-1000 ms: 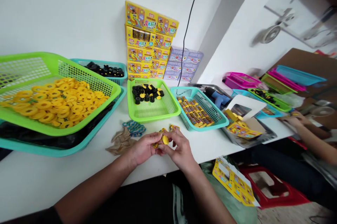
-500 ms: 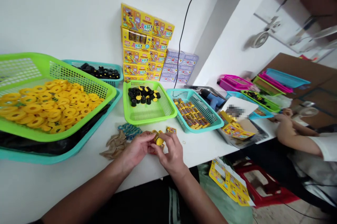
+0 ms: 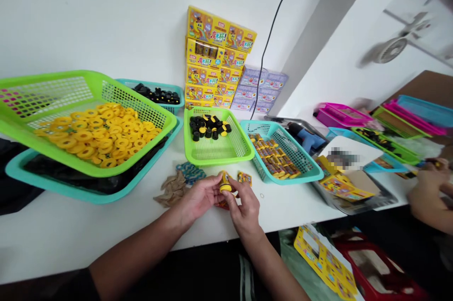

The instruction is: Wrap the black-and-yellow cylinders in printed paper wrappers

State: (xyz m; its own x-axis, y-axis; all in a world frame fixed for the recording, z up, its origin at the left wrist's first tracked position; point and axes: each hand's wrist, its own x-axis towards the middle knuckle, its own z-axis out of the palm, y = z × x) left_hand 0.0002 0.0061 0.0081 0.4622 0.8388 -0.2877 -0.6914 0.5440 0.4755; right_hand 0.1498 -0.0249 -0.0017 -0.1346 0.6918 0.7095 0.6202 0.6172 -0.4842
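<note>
Together, the left hand [image 3: 201, 196] and right hand [image 3: 246, 206] pinch a small yellow-capped cylinder [image 3: 224, 183] between their fingertips, just above the table [image 3: 106, 225].

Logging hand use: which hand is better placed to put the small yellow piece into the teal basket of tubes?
Probably the right hand: both hands pinch the yellow piece, but the teal basket of tubes lies on its side; the left hand would cross over.

yellow-capped piece [image 3: 224, 184] | small, printed body | held aloft, front centre
</note>
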